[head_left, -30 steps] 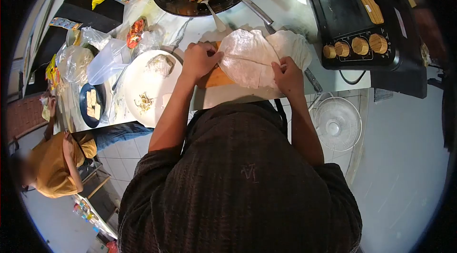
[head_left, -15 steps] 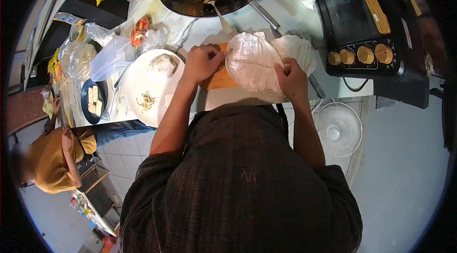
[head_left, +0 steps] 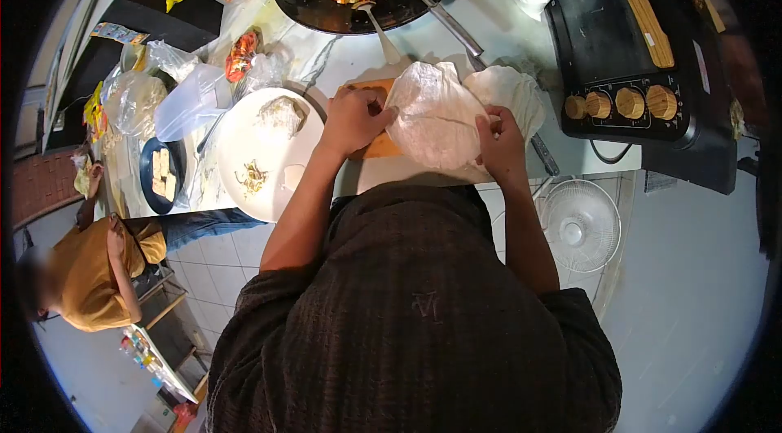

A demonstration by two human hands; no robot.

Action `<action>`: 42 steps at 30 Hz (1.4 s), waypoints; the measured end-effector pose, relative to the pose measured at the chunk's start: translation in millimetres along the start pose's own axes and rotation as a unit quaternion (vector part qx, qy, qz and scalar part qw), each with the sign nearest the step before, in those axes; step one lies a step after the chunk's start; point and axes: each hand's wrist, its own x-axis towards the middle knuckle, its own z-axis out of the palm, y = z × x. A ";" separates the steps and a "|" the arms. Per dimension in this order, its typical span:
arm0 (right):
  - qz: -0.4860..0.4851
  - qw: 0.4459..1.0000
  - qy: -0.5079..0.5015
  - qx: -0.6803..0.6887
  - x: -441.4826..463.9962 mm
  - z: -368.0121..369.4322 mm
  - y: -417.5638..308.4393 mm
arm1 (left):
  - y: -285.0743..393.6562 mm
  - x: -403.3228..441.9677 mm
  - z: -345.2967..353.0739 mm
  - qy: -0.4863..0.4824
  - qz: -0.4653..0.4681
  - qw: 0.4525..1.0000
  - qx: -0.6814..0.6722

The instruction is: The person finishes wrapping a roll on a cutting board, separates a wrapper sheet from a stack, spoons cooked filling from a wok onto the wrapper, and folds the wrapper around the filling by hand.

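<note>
Bright light floods this surface, glaring off the white plate and pale sheet; the dark shirt sits dim, and the wall bows towards black corners.

Blk appliance w/ 4 wooden knobs, wood strip on top, at R. White fan past table edge. Person in orange shirt, far L.
</note>
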 end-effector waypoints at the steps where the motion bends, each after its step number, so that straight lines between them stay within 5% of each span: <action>1: -0.034 0.998 -0.007 -0.051 -2.5 0.4 1.2 | 1.2 -0.6 -1.3 -0.001 0.000 1.000 0.000; 7: -0.108 0.976 0.050 -0.184 -8.3 -5.5 0.9 | 5.9 -4.4 -1.9 0.008 -0.003 0.999 0.053; 10: -0.076 0.972 0.044 -0.219 -10.7 -1.4 -3.1 | 23.5 -9.4 0.9 0.099 0.022 0.986 0.135; 12: -0.101 0.966 0.055 -0.229 -9.2 2.2 0.0 | 31.6 -9.0 4.8 0.157 0.139 0.975 0.076; 16: -0.209 0.930 0.097 -0.287 8.2 15.9 -3.1 | 40.4 -17.0 23.3 0.048 0.302 0.950 0.068; 20: -0.298 0.907 0.105 -0.278 36.8 22.9 -1.5 | 41.4 -24.1 37.5 0.017 0.305 0.949 0.071; 22: -0.189 0.935 0.088 -0.288 38.6 19.2 -18.1 | 41.1 -26.2 36.2 0.011 0.309 0.948 0.074; 27: -0.161 0.941 0.085 -0.285 45.2 13.3 -13.2 | 43.4 -29.8 31.2 -0.018 0.302 0.951 0.070; 32: -0.137 0.954 0.049 -0.262 38.2 7.0 -15.2 | 43.2 -32.5 36.3 0.012 0.272 0.959 0.082; 38: -0.222 0.919 0.105 -0.308 21.2 -7.1 -46.6 | 38.0 -28.3 27.6 0.066 0.297 0.953 0.004; 42: -0.239 0.946 0.062 -0.211 24.0 -2.9 -85.9 | 27.4 -30.0 -2.4 0.109 0.276 0.954 -0.035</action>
